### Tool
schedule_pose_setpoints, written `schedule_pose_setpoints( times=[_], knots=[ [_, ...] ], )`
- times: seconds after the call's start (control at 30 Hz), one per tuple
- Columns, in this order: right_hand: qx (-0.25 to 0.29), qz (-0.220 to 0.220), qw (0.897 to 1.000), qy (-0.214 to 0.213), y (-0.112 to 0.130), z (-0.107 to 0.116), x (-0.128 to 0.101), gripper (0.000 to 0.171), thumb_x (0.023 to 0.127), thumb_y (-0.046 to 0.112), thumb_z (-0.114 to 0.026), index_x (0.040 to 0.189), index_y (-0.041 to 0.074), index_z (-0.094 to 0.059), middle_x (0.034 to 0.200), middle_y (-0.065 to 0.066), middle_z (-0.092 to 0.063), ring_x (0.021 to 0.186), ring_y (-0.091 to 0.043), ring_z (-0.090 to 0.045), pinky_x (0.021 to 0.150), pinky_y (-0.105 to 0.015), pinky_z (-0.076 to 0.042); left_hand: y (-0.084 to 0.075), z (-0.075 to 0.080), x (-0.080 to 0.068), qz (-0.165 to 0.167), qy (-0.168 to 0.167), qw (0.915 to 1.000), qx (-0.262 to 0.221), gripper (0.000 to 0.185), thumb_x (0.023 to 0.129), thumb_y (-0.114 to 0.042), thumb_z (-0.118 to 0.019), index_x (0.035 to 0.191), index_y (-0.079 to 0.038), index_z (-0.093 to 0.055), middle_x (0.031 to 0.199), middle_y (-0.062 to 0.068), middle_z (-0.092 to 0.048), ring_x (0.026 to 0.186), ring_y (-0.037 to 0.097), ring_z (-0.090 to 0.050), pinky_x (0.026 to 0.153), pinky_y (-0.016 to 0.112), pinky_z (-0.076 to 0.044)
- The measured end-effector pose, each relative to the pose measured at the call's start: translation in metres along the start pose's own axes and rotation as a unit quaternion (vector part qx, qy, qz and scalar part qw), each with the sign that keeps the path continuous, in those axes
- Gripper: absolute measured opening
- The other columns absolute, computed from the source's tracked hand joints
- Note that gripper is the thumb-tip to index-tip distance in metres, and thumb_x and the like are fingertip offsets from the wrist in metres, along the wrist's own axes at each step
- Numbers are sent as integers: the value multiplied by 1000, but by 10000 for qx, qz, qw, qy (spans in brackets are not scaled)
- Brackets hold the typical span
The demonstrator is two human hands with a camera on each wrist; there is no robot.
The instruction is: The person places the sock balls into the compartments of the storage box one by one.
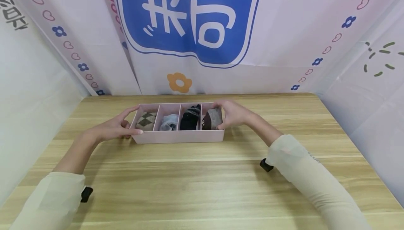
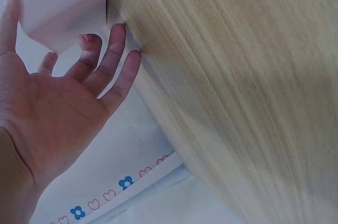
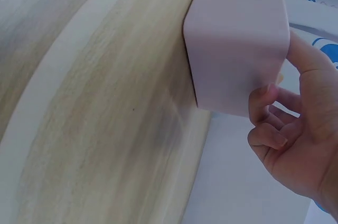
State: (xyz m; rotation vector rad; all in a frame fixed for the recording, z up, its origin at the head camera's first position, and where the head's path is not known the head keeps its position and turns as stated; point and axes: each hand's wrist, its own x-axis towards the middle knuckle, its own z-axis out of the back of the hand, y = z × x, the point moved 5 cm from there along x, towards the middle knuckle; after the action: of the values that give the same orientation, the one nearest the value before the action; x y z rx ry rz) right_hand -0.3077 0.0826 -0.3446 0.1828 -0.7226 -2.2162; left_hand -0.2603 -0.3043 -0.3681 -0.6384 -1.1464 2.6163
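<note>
A pale pink storage box with compartments in a row stands on the table. From left to right it holds an argyle sock, a light blue-grey sock, a black sock with a striped part, and a grey and brown sock. My left hand grips the box's left end, thumb at the front corner and index finger at the back one. At the other end my right hand holds the box between thumb and fingers. In the right wrist view, some fingers of that hand curl beside the end wall.
The wood-grain table reaches back to a white printed curtain. White sheets hang at both sides. A small black piece shows at the left sleeve, and another black piece at the right sleeve.
</note>
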Motion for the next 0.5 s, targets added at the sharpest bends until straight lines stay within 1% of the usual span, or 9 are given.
schedule_pose_setpoints(
  times=[0.13,0.27,0.43,0.47,0.5],
  knots=[
    [9,-28,9999,112,-3,-3,1,66,71,8,-89,130,-6,-63,122,-17,-68,108,-29,-62,99,-49,-50,-1,0,-1,1,19,10000,-48,105,96,-26,-73,168,-20,3,79,9,-57,73,22,-53,66,33,-44],
    [99,-139,9998,119,-4,-3,1,66,71,8,-89,130,-6,-62,123,-17,-67,110,-29,-61,101,-50,-49,-2,0,-1,-11,15,10000,-43,104,96,-27,-74,168,-20,2,79,9,-57,73,22,-53,66,33,-44],
    [22,-203,9997,140,-4,-2,0,67,73,11,-89,132,-5,-62,124,-16,-67,110,-29,-60,100,-50,-50,-2,1,-1,-54,11,10000,-3,103,96,-27,-73,168,-18,1,78,9,-57,72,22,-52,66,33,-43],
    [-13,-229,9996,134,-4,-2,0,67,73,11,-89,132,-4,-62,125,-16,-67,109,-27,-60,99,-49,-50,-1,1,-1,-62,12,10000,3,103,96,-27,-73,168,-18,1,78,9,-57,72,21,-52,65,33,-43],
    [-24,-261,9996,137,-4,-2,0,67,74,12,-89,133,-4,-62,126,-16,-67,102,-25,-62,97,-48,-51,-1,1,-1,-70,14,10000,2,103,96,-27,-73,168,-17,1,78,10,-58,71,21,-52,65,33,-43]
  ],
)
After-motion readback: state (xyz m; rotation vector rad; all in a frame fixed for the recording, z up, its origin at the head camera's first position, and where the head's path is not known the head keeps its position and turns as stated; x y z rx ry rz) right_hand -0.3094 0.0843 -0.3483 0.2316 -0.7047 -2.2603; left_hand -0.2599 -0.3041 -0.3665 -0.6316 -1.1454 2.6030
